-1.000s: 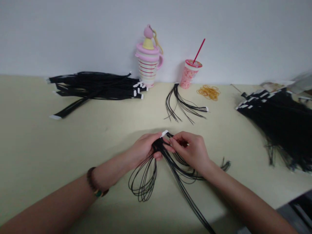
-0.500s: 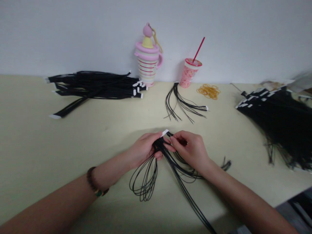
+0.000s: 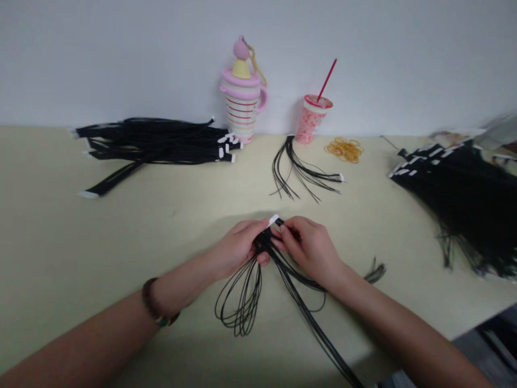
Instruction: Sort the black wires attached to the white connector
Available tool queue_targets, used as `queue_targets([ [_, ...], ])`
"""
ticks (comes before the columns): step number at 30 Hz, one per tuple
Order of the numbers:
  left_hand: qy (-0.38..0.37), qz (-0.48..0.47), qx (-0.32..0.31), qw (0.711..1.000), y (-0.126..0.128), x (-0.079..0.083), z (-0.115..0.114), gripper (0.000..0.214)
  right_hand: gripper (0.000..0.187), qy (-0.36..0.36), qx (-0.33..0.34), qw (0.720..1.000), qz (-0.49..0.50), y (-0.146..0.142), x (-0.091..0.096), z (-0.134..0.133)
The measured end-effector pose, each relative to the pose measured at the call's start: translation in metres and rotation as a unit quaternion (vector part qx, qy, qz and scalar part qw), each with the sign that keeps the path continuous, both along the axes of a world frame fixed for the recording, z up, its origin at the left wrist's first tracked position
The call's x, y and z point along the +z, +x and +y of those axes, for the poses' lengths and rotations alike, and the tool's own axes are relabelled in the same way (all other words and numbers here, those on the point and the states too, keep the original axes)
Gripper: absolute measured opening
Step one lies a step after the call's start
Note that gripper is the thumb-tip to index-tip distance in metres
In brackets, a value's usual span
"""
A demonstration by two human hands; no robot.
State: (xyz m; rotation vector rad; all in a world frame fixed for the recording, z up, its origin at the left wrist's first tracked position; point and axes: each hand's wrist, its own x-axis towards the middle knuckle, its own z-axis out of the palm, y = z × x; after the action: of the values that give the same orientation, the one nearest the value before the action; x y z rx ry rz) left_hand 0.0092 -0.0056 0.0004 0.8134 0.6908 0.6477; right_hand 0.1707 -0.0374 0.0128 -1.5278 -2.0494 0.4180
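A bundle of thin black wires (image 3: 243,293) with a white connector (image 3: 273,219) lies folded in a loop at the table's middle. My left hand (image 3: 238,249) pinches the bundle just below the connector. My right hand (image 3: 309,249) grips the same wires from the right, fingertips touching the left hand's. Long wire tails run toward the near edge and off to the right.
A stack of bundled black wires (image 3: 161,146) lies at the back left, a large loose heap (image 3: 464,194) at the right. A small loose wire set (image 3: 301,172), yellow rubber bands (image 3: 344,149), a pink striped mug (image 3: 242,102) and a pink cup with straw (image 3: 312,118) stand by the wall.
My right hand has slid slightly left, closer to the left hand, and the wire loops under it have tightened. The view has shifted a little.
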Motion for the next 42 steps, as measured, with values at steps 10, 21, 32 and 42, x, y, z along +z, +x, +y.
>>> queue_targets([
  [10, 0.022, 0.000, -0.015, 1.000, 0.000, 0.001, -0.002, 0.029, 0.018, 0.000, -0.028, 0.998, 0.051, -0.005, 0.000, 0.001],
  [21, 0.006, -0.023, 0.020, 1.000, -0.008, -0.003, 0.007, 0.034, 0.044, -0.303, -0.022, 0.919, 0.252, 0.052, 0.022, 0.016],
  [32, 0.002, -0.059, 0.006, 0.998, -0.010, 0.000, 0.005, 0.032, 0.065, -0.181, -0.049, 0.981, 0.051, 0.049, -0.007, 0.021],
  [42, -0.016, -0.070, -0.019, 0.997, -0.012, 0.002, 0.007, 0.032, 0.031, -0.101, -0.133, 0.947, 0.273, 0.065, -0.008, 0.037],
])
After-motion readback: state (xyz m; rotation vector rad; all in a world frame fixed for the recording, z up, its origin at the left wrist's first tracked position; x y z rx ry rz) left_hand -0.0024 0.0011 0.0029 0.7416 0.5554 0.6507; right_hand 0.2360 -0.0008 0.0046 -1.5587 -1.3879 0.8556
